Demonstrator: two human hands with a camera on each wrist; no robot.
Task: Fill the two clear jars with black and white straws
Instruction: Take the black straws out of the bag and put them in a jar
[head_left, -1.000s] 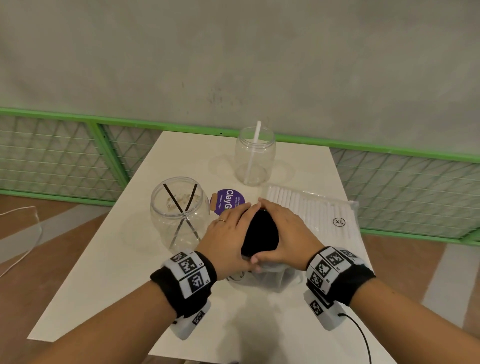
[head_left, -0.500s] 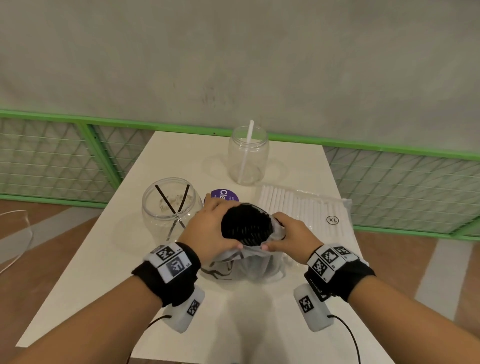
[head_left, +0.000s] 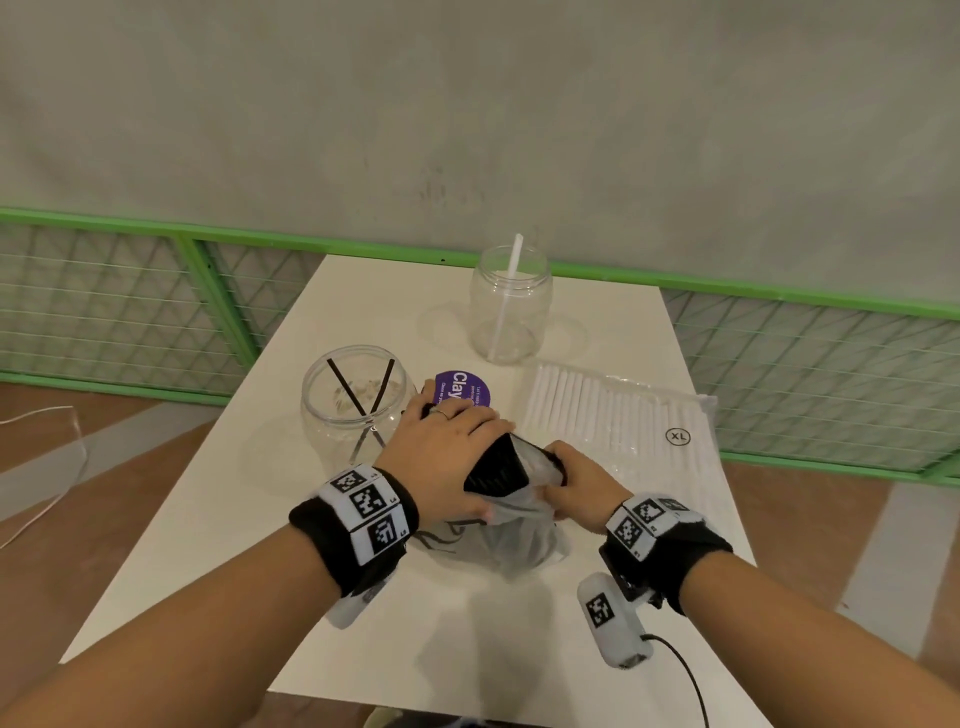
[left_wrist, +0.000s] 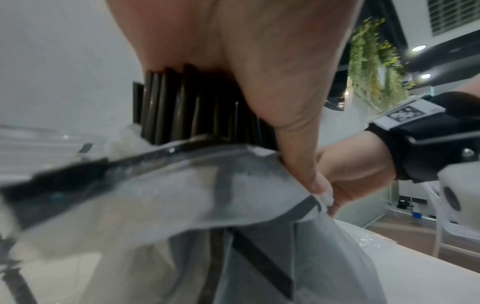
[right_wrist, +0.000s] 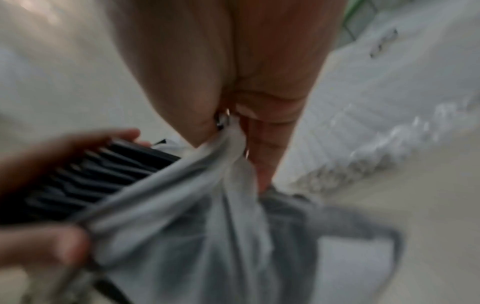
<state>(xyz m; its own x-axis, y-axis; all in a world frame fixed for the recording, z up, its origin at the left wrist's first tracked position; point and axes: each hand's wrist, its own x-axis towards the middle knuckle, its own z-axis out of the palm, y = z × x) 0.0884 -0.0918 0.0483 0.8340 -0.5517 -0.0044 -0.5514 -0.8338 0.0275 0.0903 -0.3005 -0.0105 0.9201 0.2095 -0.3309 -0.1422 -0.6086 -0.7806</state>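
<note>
- left hand (head_left: 447, 457) wrapped round the top of the black straw bundle (head_left: 493, 465), thumb on the near side, fingers over the far side; bundle upright, half out of its clear plastic bag (head_left: 511, 540)
- right hand (head_left: 574, 488) pinching the bag's mouth edge, bunching film btwn thumb & fingers
- straws look light, stiff, slick – prob best gripped as a bunch near the top, else singles could slip out; bag is soft & floppy, needs pinning down
- both hands close together at desk (head_left: 249, 545) centre, wrists angled inward
- round jar (head_left: 358, 410) w/ 2 black straws just left of the hands; taller jar (head_left: 511, 306) w/ 1 white straw at far end
- white straw pack (head_left: 618, 410) flat on the right, purple lid (head_left: 462, 389) btwn jars
</note>
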